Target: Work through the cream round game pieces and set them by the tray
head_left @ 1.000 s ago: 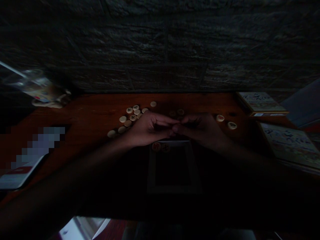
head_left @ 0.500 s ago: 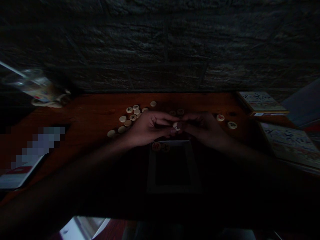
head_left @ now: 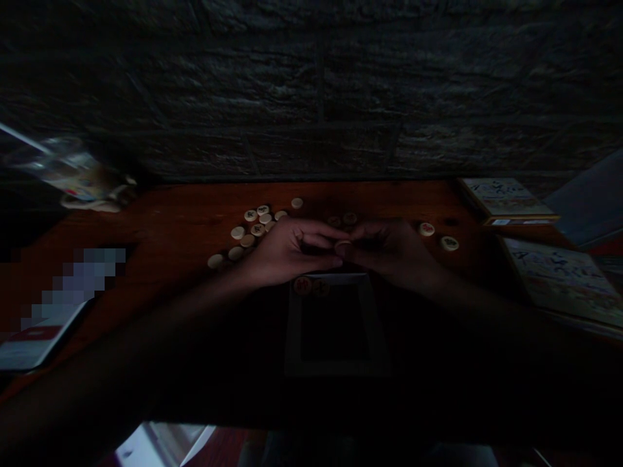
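Between the fingertips of my left hand (head_left: pixel 292 250) and my right hand (head_left: pixel 392 250) is a round Chinese chess piece (head_left: pixel 343 247), pinched from both sides; its face is mostly covered by the fingers. Just below the hands lies an open shallow box (head_left: pixel 377 324) with a pale rim. Two pieces sit side by side in its upper left corner, a red-marked piece (head_left: pixel 302 285) and a dark-marked piece (head_left: pixel 320 287). Several more chess pieces (head_left: pixel 257 229) lie scattered beyond my left hand, some face up and some blank side up.
Right of my hands lie a red-marked piece (head_left: pixel 427 229) and a dark-marked one (head_left: pixel 450 243). Two flat printed boxes (head_left: pixel 509 196) rest at the right. A plastic cup with a straw (head_left: pixel 78 172) stands far left, above a partly pixelated flat device (head_left: pixel 43 340). A stone wall (head_left: pixel 311 84) backs the table.
The piece between my fingers has turned, so its marked face shows less than before. Both hands stay in nearly the same place.
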`<action>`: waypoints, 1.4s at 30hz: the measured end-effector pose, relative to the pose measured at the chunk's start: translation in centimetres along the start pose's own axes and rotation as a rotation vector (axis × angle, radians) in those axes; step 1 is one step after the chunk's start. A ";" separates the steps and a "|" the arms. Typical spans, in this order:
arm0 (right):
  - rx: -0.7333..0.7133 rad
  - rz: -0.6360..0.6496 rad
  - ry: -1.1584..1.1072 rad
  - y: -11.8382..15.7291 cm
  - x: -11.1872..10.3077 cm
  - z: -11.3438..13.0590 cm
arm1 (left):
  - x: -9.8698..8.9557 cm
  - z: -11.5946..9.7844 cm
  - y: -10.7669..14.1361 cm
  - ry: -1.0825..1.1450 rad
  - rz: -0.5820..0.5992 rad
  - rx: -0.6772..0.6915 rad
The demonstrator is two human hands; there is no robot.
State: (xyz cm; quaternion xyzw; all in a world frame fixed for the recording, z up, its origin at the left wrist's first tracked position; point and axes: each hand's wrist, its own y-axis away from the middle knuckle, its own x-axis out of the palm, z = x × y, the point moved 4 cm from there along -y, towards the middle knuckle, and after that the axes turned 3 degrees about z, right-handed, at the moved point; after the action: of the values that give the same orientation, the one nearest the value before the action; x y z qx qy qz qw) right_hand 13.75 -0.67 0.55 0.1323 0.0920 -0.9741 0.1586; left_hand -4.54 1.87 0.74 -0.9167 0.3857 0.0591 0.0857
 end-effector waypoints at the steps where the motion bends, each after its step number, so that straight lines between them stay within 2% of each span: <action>1: -0.004 0.007 -0.002 0.0 0.0 0.1 | 0.0 0.0 0.0 0.006 -0.011 -0.006; 6: -0.024 0.048 -0.013 0.0 -0.1 0.4 | -0.1 -0.3 0.0 0.031 -0.065 -0.039; 15: 0.020 0.042 -0.025 0.0 -0.2 0.5 | -0.2 -0.6 0.0 0.074 -0.096 -0.061; 24: 0.053 0.055 -0.017 -0.1 -0.1 0.5 | 0.0 -0.6 0.2 0.056 0.011 -0.032; 42: 0.070 0.037 -0.069 -0.1 -0.1 0.3 | 0.1 -0.7 0.1 0.035 -0.018 -0.039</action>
State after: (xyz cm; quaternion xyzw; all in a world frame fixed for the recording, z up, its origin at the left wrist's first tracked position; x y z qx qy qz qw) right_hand 13.69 -0.61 0.87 0.1059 0.0500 -0.9776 0.1748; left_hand -4.57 1.61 1.41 -0.9225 0.3778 0.0500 0.0616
